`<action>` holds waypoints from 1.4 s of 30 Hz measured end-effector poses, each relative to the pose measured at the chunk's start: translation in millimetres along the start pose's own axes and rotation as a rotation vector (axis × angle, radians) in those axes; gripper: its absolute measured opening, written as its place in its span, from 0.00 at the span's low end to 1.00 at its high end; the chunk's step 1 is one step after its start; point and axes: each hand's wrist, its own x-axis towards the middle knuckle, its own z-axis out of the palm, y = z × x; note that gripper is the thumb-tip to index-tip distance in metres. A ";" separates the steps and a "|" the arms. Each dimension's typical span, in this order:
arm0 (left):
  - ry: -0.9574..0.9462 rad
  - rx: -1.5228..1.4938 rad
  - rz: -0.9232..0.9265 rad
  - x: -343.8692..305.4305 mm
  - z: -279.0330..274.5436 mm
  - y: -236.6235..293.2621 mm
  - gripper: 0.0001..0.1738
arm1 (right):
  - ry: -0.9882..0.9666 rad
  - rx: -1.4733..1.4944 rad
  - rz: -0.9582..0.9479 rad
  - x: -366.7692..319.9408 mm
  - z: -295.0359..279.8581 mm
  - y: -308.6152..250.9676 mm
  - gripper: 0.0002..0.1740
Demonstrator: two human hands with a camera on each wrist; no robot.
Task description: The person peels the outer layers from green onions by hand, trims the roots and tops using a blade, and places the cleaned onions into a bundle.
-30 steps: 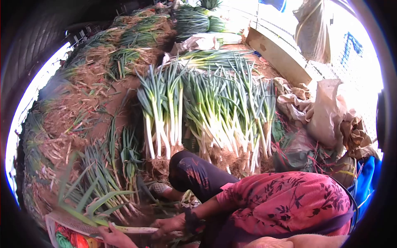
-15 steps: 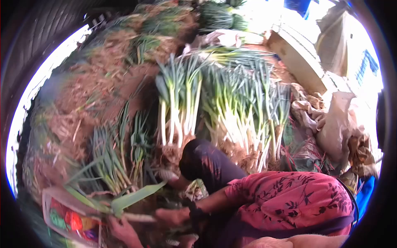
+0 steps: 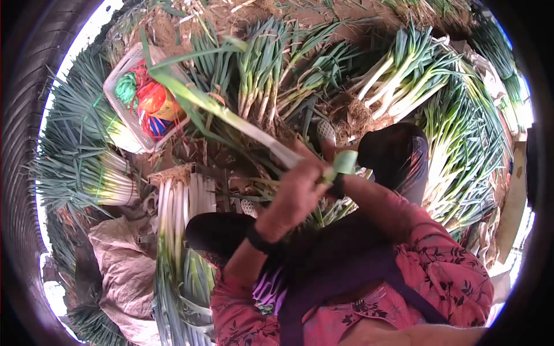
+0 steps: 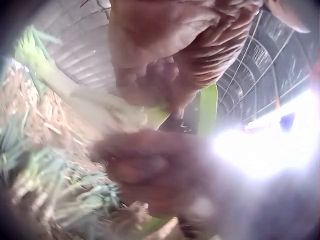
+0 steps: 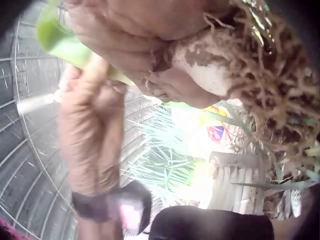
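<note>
A long green onion slants across the head view, its leafy top at upper left and its white shank running to the hands. My right hand grips the white base, beside a mass of brown roots in the right wrist view. Close against it, my left hand pinches a green leaf that curls out past the fingers. The left wrist view also has the left hand over the pale shank, with the right hand blurred below.
A white plastic basket of coloured twine balls stands at upper left. Bundled green onions lie by the left knee, near a beige sack. More onions lie at right and behind the hands.
The head view has swung left and down. My left hand has moved from the onion's middle to near the root end, now with a leaf in its fingers. My right hand keeps hold of the base.
</note>
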 end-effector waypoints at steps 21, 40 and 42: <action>0.490 -1.310 -0.027 19.4 -76.0 -59.6 0.33 | -0.540 0.439 0.565 -47.8 52.7 -20.2 0.10; 0.722 -0.697 -0.082 20.0 -64.0 -51.6 0.27 | -0.708 0.636 0.655 -46.4 23.9 -57.8 0.08; 0.612 -1.039 0.130 39.8 -78.0 -38.8 0.31 | -0.627 0.696 0.726 -52.6 22.1 -48.9 0.08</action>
